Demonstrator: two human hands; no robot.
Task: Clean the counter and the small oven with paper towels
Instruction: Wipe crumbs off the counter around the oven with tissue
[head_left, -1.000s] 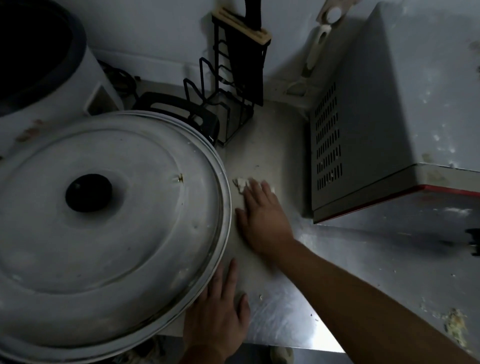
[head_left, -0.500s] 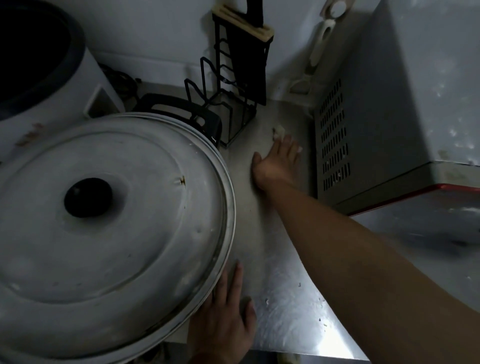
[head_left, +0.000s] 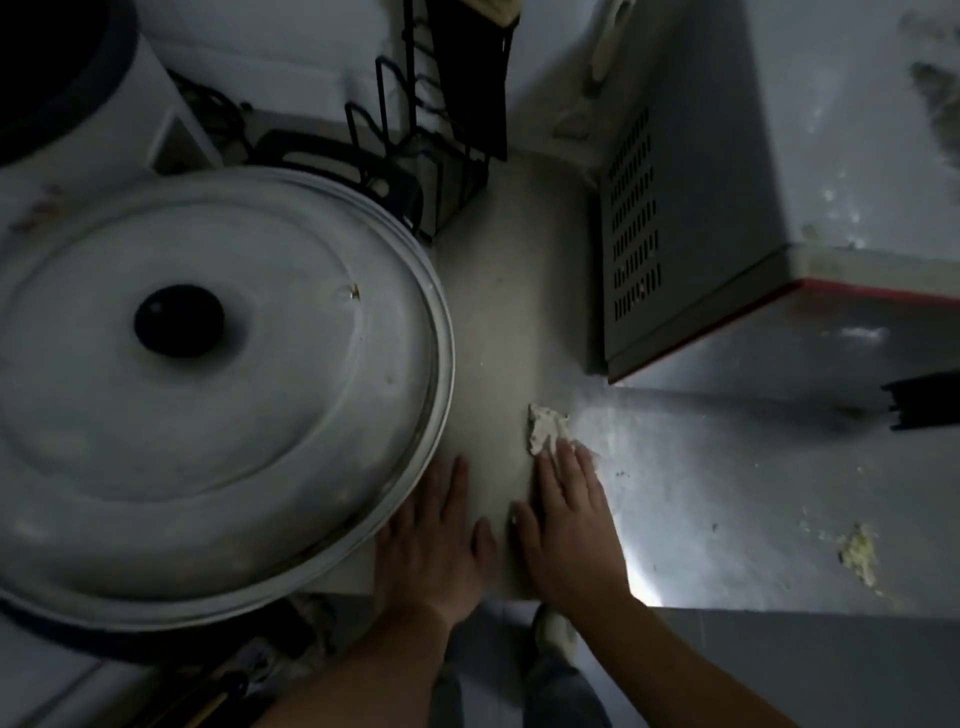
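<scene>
Nearest you, at the counter's front edge, your left hand (head_left: 431, 540) lies flat on the dull steel counter (head_left: 701, 467), fingers straight and slightly spread, its outer side tucked against the rim of the large round grey metal lid with a black knob (head_left: 208, 395) that crowds the whole left side. Just beside it, thumbs nearly meeting, your right hand (head_left: 569, 525) is also flat with fingers extended, their tips pressing on the near end of a crumpled, soiled white paper towel (head_left: 545, 428). The towel sticks out ahead of those fingertips, lying on the counter in the mouth of the gap between the lid and the oven.

Off to your right, a yellowish lump of crumbs (head_left: 860, 553) sits on the steel, well apart from both hands, with darker specks scattered nearer the towel.

Farther on, the small grey box oven with a vented side panel and red trim (head_left: 691, 218) stands on the right, its top spotted with residue. Behind the lid, a black wire rack (head_left: 441, 140) stands against the wall, narrowing the far end of the gap.
</scene>
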